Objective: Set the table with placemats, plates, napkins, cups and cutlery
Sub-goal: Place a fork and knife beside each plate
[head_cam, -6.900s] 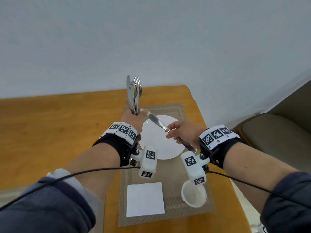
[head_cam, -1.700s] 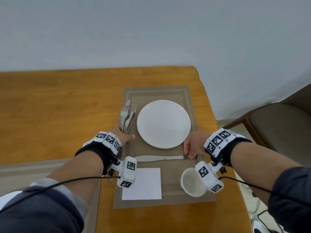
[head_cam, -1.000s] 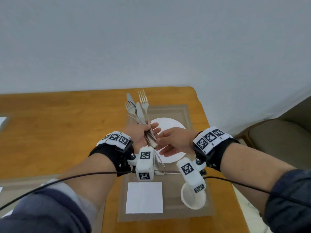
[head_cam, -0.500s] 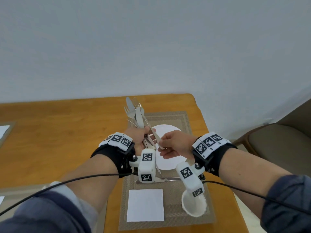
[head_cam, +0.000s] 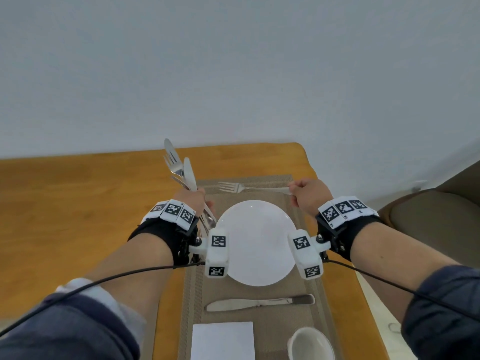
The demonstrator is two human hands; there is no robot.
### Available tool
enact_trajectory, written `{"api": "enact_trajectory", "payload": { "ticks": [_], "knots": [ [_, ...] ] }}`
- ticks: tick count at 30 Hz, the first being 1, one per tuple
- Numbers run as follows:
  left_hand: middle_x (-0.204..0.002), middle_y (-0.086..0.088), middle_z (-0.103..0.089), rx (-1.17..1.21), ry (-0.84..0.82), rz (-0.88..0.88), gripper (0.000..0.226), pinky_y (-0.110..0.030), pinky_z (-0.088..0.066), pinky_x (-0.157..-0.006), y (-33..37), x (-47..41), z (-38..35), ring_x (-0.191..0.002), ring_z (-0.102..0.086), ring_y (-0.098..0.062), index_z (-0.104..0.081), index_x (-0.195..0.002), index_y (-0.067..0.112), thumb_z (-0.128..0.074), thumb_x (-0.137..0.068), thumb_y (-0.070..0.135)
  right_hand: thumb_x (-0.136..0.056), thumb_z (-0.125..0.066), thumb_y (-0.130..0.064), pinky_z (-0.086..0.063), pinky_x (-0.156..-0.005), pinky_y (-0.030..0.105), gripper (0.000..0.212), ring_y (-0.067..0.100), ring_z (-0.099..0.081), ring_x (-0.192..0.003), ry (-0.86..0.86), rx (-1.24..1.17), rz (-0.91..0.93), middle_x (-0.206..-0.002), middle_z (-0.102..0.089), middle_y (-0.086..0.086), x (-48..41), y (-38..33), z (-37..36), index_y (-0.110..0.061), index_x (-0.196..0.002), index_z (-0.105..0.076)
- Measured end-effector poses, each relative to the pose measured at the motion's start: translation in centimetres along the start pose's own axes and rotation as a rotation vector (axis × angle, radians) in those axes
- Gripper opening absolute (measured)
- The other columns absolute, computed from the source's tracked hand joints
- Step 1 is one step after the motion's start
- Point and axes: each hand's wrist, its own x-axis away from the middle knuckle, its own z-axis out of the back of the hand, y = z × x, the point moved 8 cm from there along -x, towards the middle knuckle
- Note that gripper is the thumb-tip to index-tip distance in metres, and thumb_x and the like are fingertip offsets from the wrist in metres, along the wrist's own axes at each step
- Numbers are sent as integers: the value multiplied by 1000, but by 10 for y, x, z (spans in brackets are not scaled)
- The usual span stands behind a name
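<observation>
A beige placemat [head_cam: 192, 289] lies on the wooden table [head_cam: 78, 203] with a white plate [head_cam: 255, 242] in its middle. My right hand [head_cam: 309, 194] holds a fork [head_cam: 233, 187] by the handle, lying flat across the far end of the placemat beyond the plate. My left hand [head_cam: 193, 201] grips a bundle of cutlery [head_cam: 179, 170], forks and knives pointing up, to the plate's left. A knife [head_cam: 259, 302] lies across the mat on the near side of the plate. Nearer still are a white napkin [head_cam: 222, 340] and a white cup [head_cam: 310, 344].
The table's right edge runs just beside the placemat. A brown padded chair [head_cam: 428, 216] stands to the right of the table. A pale wall rises behind the table's far edge. Cables run from both wrist bands toward me.
My right hand has pulled one fork out of the bundle in my left hand and carried it to the far end of the placemat. My left hand still holds the other cutlery.
</observation>
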Motion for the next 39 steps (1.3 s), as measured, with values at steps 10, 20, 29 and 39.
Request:
{"api": "enact_trajectory", "payload": {
  "ticks": [10,20,29,39],
  "knots": [
    [-91,-16,-62,-236,53,-231,39,-16,-40,-27,28,100,83,-41,-60,-18,-45,-130,-1,-47,-99,22,-100,-50,-11,-43,-62,28,15,22,-48,-59,-127,-96,168,-69,-55,11,105,-60,-13,-9,-103,-64],
    [-81,-8,-60,-30,111,-241,37,-50,-60,-68,17,125,195,-58,-68,-32,-51,-127,8,-56,-94,22,-93,-60,-12,-53,-86,40,10,21,-58,-68,17,-67,220,-64,-60,2,170,-112,-64,-16,-84,-63],
    [-76,-7,-60,9,29,-278,35,-53,-60,-68,-14,101,331,-46,-67,-27,-53,-121,8,-59,-91,25,-90,-63,-20,-48,-85,25,30,21,-65,-106,155,180,186,-116,-69,-1,242,-143,-173,-22,-120,-66],
    [-79,-8,-62,-46,-25,-173,34,-54,-59,-68,-71,59,455,-55,-69,-33,-54,-121,11,-60,-90,25,-89,-60,-15,-46,-78,24,27,20,-64,-103,190,233,133,-116,-69,-2,289,-158,-306,-22,-115,-66]
  ]
}}
